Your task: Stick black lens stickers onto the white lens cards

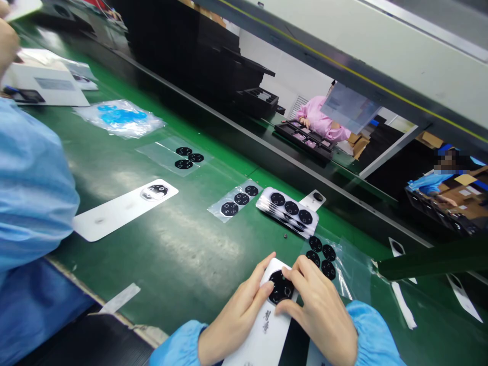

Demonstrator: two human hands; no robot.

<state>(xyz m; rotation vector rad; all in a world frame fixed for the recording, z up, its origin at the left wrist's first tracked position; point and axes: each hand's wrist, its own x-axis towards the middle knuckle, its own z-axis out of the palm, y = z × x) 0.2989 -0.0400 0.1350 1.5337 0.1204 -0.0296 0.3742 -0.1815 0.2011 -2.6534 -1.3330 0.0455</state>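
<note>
My left hand and my right hand both rest on a white phone back cover lying on the green belt. Fingers of both hands press together on the round black camera ring at the cover's top. My right thumb and forefinger pinch its right edge; my left fingers hold the cover's left side. Just beyond my right hand lies a clear sheet with several black rings.
A stack of ring sheets and another strip lie ahead. A second white cover lies to the left, near a co-worker's blue sleeve. A bag of blue pieces lies farther back. People work across the line.
</note>
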